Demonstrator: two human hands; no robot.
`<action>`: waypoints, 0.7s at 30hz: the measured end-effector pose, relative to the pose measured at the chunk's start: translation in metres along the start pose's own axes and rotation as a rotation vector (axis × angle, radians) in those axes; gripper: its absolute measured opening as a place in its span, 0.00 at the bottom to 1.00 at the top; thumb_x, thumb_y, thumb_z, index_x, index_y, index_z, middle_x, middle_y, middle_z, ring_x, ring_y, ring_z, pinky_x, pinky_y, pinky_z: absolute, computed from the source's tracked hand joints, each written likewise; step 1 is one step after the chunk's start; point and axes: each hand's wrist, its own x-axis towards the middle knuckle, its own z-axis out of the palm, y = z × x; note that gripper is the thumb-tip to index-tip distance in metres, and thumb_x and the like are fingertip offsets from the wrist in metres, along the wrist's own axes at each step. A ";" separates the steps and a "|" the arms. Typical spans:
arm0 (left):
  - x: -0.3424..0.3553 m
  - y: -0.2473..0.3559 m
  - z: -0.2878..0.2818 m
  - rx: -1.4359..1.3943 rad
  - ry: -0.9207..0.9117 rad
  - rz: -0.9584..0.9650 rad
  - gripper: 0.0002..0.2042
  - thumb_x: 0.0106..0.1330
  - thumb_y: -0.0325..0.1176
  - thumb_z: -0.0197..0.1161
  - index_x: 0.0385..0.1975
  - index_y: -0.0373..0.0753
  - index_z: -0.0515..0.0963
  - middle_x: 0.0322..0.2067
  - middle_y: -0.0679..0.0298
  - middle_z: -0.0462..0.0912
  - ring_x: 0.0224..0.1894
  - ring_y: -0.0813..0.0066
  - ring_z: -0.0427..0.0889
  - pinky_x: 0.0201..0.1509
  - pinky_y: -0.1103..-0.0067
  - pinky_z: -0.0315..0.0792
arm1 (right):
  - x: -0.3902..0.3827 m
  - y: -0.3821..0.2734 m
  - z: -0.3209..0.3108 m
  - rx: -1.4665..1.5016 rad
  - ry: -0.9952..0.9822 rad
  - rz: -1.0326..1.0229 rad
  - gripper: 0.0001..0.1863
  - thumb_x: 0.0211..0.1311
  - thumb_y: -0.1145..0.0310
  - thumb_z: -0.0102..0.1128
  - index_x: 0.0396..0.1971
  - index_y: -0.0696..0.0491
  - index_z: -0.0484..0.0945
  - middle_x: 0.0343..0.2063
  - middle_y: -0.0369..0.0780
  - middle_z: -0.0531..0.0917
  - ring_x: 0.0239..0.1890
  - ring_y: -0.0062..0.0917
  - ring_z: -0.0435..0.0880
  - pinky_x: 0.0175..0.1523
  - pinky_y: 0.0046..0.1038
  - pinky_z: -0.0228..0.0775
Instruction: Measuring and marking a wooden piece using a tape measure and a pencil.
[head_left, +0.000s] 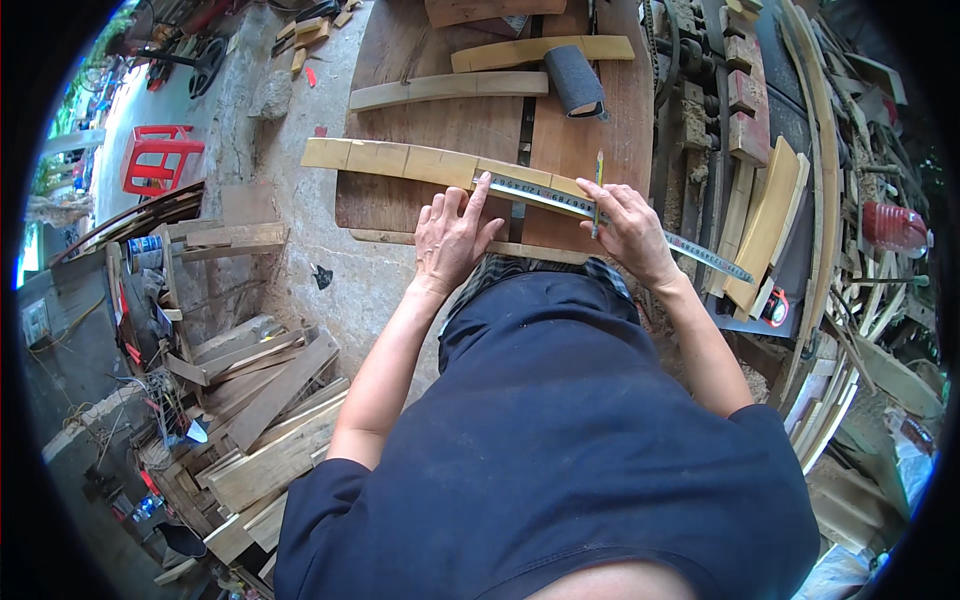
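Note:
A long curved strip of yellowish wood [376, 159], with several dark cross lines, lies crosswise on the wooden bench top near my body. A steel ruler [540, 191] rests along its right half and sticks out past my right hand. My left hand [450, 240] presses its outstretched index fingertip on the ruler's left end; the thumb is spread and the other fingers are bent. With my right hand [636, 232] I grip a yellow pencil [600, 168], upright across the ruler, while my fingers touch the ruler and wood. The pencil's lower tip is hard to make out.
Beyond the strip, more curved wood pieces [450, 90] and a dark grey cylinder [575, 80] lie on the bench [400, 45]. Clamps and timber [745, 100] crowd the right side. Scrap boards [270, 430] are piled at left, and a red plastic stool [162, 158] stands farther off.

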 end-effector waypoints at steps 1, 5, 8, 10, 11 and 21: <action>0.000 0.000 0.000 -0.009 0.003 0.001 0.36 0.68 0.52 0.66 0.75 0.48 0.66 0.41 0.63 0.72 0.43 0.66 0.73 0.46 0.70 0.68 | -0.002 0.003 0.001 0.000 -0.001 0.000 0.35 0.58 0.72 0.72 0.67 0.51 0.72 0.44 0.45 0.84 0.49 0.40 0.84 0.58 0.39 0.77; 0.000 -0.001 -0.001 -0.004 0.000 0.001 0.36 0.68 0.52 0.66 0.75 0.48 0.65 0.41 0.63 0.71 0.43 0.65 0.73 0.46 0.70 0.68 | -0.003 0.009 0.001 0.052 0.055 0.016 0.28 0.61 0.74 0.69 0.63 0.53 0.76 0.42 0.45 0.85 0.47 0.39 0.84 0.56 0.38 0.78; 0.000 0.000 -0.001 -0.005 -0.009 0.001 0.36 0.68 0.52 0.65 0.75 0.49 0.65 0.42 0.63 0.71 0.43 0.65 0.73 0.46 0.70 0.68 | -0.001 0.010 0.000 0.041 0.053 -0.008 0.26 0.62 0.74 0.67 0.61 0.54 0.77 0.41 0.45 0.85 0.46 0.38 0.84 0.56 0.38 0.78; 0.000 -0.001 -0.002 -0.009 -0.012 0.007 0.36 0.69 0.51 0.65 0.76 0.49 0.63 0.42 0.63 0.71 0.43 0.65 0.73 0.46 0.69 0.68 | 0.000 0.011 -0.002 0.033 0.054 -0.020 0.26 0.62 0.75 0.67 0.61 0.54 0.77 0.41 0.44 0.85 0.46 0.38 0.84 0.55 0.38 0.78; 0.000 -0.001 -0.003 -0.012 -0.016 0.012 0.37 0.70 0.50 0.65 0.77 0.49 0.62 0.42 0.62 0.72 0.43 0.64 0.73 0.46 0.69 0.68 | 0.001 0.010 -0.004 0.031 0.061 -0.028 0.25 0.63 0.74 0.67 0.61 0.53 0.77 0.40 0.44 0.85 0.45 0.38 0.84 0.54 0.38 0.79; 0.000 0.000 -0.001 -0.006 -0.002 0.002 0.36 0.68 0.51 0.66 0.75 0.49 0.65 0.41 0.63 0.72 0.43 0.65 0.73 0.45 0.69 0.68 | 0.030 -0.010 0.002 0.659 0.228 0.312 0.21 0.78 0.52 0.56 0.48 0.55 0.88 0.35 0.39 0.88 0.36 0.23 0.85 0.42 0.25 0.77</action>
